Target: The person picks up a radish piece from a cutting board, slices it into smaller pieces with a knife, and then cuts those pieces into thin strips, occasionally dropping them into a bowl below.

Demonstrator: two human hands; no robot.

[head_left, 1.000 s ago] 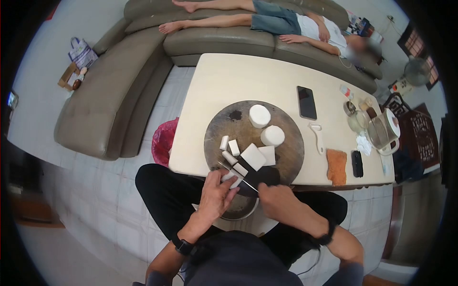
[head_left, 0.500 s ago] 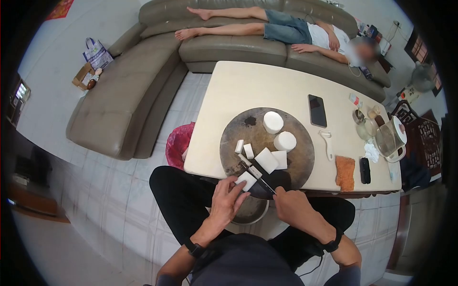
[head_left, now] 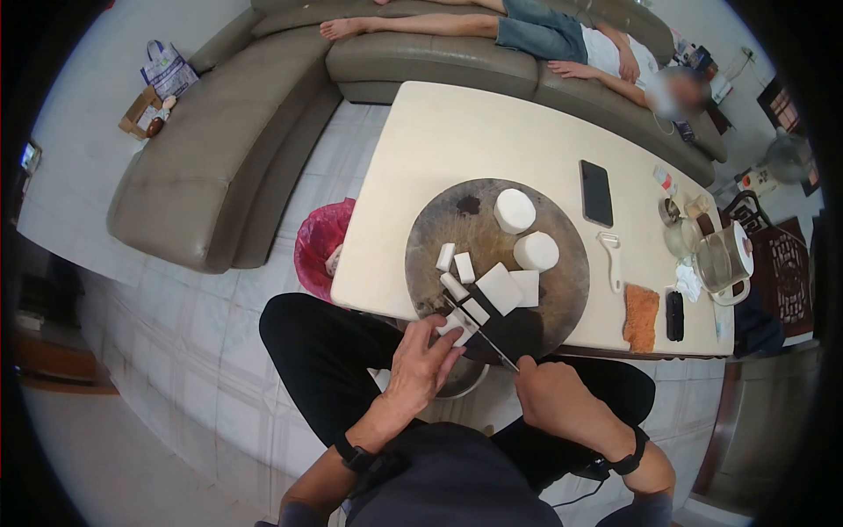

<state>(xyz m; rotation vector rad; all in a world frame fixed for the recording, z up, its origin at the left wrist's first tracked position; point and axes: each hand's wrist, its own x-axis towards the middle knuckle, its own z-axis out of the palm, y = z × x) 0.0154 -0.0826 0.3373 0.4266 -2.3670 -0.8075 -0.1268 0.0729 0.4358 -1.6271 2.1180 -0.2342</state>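
A round wooden board [head_left: 562,307] rests at the table's near edge. My right hand [head_left: 562,395] is closed round the handle of a knife [head_left: 493,344], whose blade lies across white pieces at the board's near left. Left of the blade, the fingers of my left hand [head_left: 421,360] press on a white piece [head_left: 457,328]. Just beyond the blade are a cut strip [head_left: 475,311] and another strip [head_left: 454,285]. Two small blocks, two flat slabs [head_left: 499,289] and two thick round white chunks [head_left: 515,211] stand farther back on the board.
On the table [head_left: 474,132] are a phone [head_left: 596,193], a white peeler [head_left: 611,262], an orange cloth [head_left: 641,318], a black case [head_left: 674,316] and a clear pitcher [head_left: 722,261]. A pink-lined bin [head_left: 318,246] stands left. A person [head_left: 544,39] lies on the sofa [head_left: 421,66].
The view has shifted slightly. The knife has moved toward my left fingers, and another cut strip now lies apart beyond the blade.
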